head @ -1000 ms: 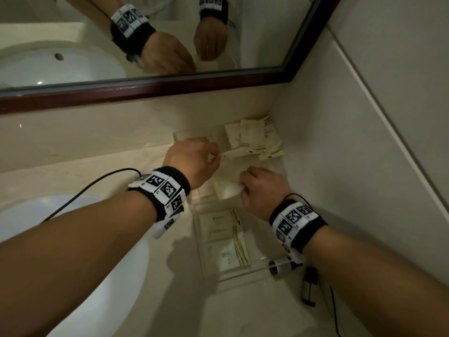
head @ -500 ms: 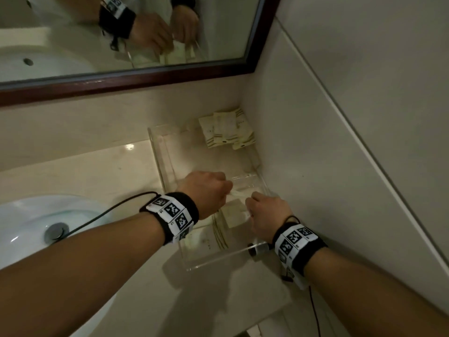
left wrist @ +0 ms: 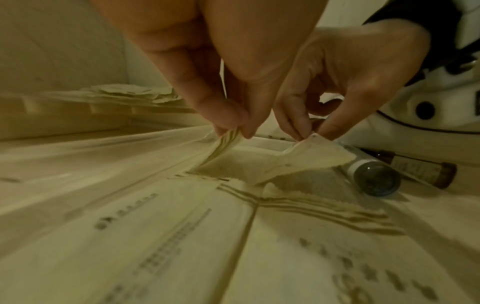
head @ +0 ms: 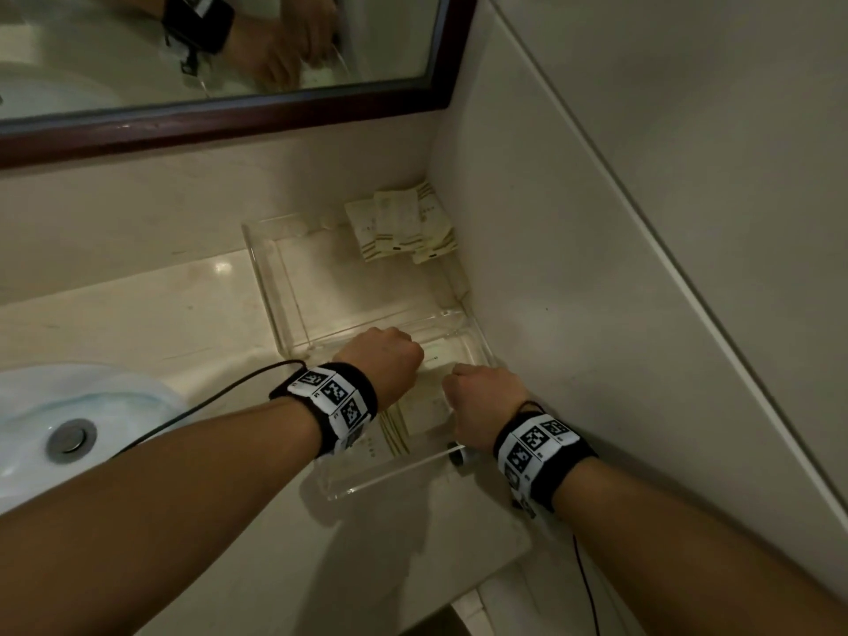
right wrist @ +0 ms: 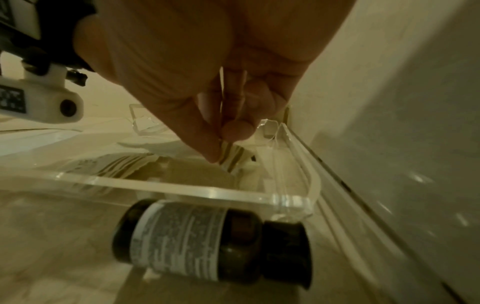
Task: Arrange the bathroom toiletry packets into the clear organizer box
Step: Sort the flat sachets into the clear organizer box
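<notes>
Okay, we see both hands down inside the near section of the clear box, which sits on the counter tight against the side wall. The left hand pinches one corner of a cream packet between thumb and fingertips; the right hand pinches the opposite corner of the same packet. From the left wrist view the packet sags between the two grips, its low edge touching the flat packets already lying on the box floor. Those carry dark stripes and small print, too blurred to read.

We count a loose heap of more packets at the far end of the box, in the corner by the wall, well apart from the hands. The heap overlaps itself and we can't tell how many.

A small dark bottle with a white label lies on its side on the counter, just outside the box's near wall. A sink sits to the left, a framed mirror above. Both wrists wear black bands with checkered markers.
</notes>
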`<state>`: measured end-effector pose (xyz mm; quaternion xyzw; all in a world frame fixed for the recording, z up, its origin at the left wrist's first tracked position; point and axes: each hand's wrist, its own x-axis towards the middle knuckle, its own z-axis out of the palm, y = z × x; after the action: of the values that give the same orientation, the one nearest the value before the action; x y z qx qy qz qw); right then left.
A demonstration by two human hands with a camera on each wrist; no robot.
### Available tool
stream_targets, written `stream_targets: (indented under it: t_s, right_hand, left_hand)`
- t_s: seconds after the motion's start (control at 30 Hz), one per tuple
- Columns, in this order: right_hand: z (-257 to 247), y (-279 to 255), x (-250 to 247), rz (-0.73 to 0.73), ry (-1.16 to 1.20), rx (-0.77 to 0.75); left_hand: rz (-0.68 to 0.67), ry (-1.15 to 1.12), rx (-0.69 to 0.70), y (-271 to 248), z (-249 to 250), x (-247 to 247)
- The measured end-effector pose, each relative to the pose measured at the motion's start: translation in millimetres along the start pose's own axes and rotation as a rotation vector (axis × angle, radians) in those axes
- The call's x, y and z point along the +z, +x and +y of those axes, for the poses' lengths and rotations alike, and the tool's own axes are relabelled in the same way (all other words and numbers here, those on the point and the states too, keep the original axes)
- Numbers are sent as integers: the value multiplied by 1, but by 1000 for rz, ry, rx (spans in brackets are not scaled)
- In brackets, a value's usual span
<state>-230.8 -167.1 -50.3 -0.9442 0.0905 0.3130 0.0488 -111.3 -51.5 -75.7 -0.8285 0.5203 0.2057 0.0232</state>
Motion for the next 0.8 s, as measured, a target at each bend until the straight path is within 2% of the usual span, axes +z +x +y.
stream_targets:
  t_s: [0.17,0.27,0.53,0.63,0.73,0.8]
  right_hand:
    - [1,3,3,-74,17,6]
    - [1,5,6,-113,30,12]
    - [2,10,4,-57,69,61]
    - [4,12,-2,27,135,78]
    - [5,18,-13,132,196,111]
    - [6,26,-21,224,246,147]
  left_hand:
    - [-39,-192,-51,4,-3,7]
    - [-58,-217,-67,5,-4,11]
    - [-62,-366,-134,9,-7,9]
    - [40,-521,-200,9,-11,-6]
    - [222,-730,-317,14,-20,-29]
    - [338,-737,-371,20,-29,-44]
